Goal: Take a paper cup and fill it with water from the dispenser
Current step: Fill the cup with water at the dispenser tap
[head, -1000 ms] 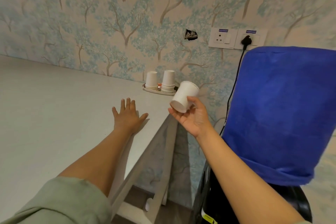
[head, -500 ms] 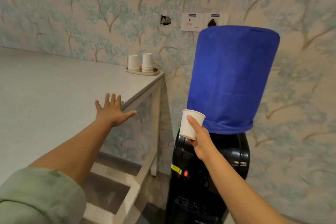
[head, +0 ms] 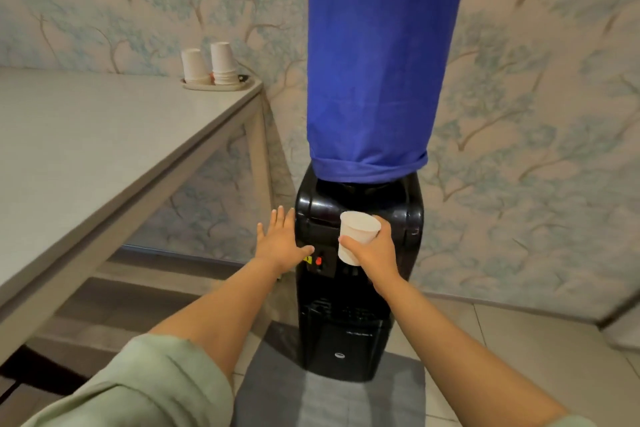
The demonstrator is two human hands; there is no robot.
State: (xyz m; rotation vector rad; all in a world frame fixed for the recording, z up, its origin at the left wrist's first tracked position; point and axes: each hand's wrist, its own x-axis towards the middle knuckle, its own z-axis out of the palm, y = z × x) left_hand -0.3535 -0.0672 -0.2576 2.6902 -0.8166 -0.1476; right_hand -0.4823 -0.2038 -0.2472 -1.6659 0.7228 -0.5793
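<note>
Right hand (head: 372,250) grip closed around upright paper cup (head: 356,236), before black dispenser (head: 360,288). Left hand (head: 280,243) grip open, fingers spread, holding nothing.

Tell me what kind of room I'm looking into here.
Likely a small office or pantry corner: a black water dispenser with a blue-covered bottle, paper cups on a tray at the table's corner, patterned wallpaper behind.
</note>
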